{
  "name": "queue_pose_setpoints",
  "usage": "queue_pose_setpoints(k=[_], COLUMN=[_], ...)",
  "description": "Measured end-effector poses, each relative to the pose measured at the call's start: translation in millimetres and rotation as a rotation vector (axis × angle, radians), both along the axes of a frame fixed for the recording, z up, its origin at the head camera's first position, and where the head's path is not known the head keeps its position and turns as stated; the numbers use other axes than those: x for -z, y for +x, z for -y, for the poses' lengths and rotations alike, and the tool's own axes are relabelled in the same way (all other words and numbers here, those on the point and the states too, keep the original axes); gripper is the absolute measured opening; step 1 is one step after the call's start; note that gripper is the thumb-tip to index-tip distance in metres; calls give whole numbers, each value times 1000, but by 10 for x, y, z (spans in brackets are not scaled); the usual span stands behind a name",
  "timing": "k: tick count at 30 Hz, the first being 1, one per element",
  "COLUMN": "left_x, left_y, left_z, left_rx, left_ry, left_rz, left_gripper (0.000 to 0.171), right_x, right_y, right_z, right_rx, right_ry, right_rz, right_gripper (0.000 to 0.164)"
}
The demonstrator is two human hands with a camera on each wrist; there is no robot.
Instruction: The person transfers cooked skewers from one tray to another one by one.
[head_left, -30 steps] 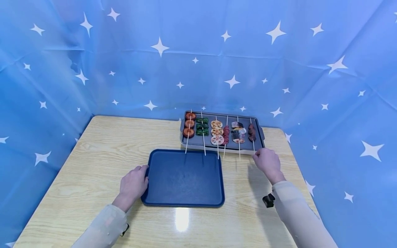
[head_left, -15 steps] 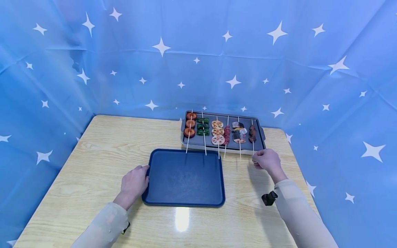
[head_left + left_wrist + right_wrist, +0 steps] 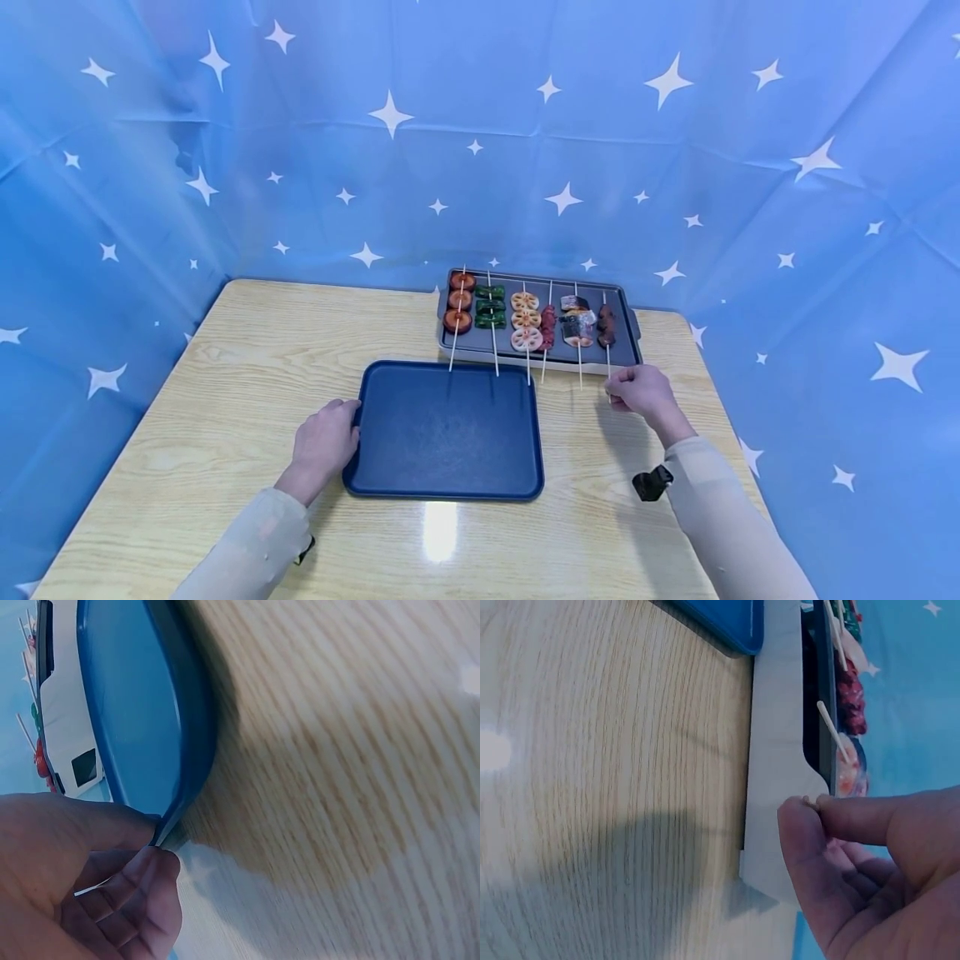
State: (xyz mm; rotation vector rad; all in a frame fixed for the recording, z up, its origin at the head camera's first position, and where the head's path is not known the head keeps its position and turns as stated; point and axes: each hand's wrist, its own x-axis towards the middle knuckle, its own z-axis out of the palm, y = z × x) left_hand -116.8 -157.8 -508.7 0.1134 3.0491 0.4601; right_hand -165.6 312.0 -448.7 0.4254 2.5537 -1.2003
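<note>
"Six skewers (image 3: 526,319) line up side by side over a dark griddle (image 3: 594,354) with a pale base, towards the back of a wooden table (image 3: 225,400). From left to right they carry round brown slices, green folded pieces, lotus-root slices, red meat, patchy black-and-white chunks and dark brown chunks. Why do the sticks all point the same way?"

"Probably for easy grasping: the bare ends reach past the griddle's near edge, towards the person, so fingers need not touch the food. A blue tray (image 3: 446,433) lies flat just in front of the griddle, to its left, with nothing on it. Being so near, it seems placed within short reach of the skewers."

"And the hands?"

"The left hand (image 3: 324,442) grips the tray's left rim, thumb against the fingers with only the rim between them; I would guess this keeps the tray from sliding. The right hand (image 3: 643,392) is nearly closed too, thumb and fingertips meeting on the bare end of the rightmost stick, the one with the dark brown chunks (image 3: 606,325)."

"Is that skewer lifted?"

"I cannot tell (the wrist view shows the pinched stick end but hides the food behind the hand). From the head view, its chunks appear over the right end of the griddle, beside the black-and-white ones. Holding it by the tip looks like a light, careful grip."
</note>
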Motion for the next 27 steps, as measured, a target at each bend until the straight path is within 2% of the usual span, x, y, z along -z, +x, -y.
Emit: queue_pose_setpoints(k=[17, 21, 27], left_x=[15, 18, 24], left_y=[-49, -50, -61], left_z=[-8, 0, 15], left_rx=[-7, -5, 2], left_ry=[21, 19, 5], left_rz=[15, 25, 43], left_gripper=[41, 43, 46], right_x=[-46, -74, -139], right_y=[151, 181, 267], right_z=[-71, -69, -26], right_rx=[44, 20, -59], right_ry=[-93, -101, -118], right_rz=[-43, -46, -36], right_gripper=[24, 22, 21])
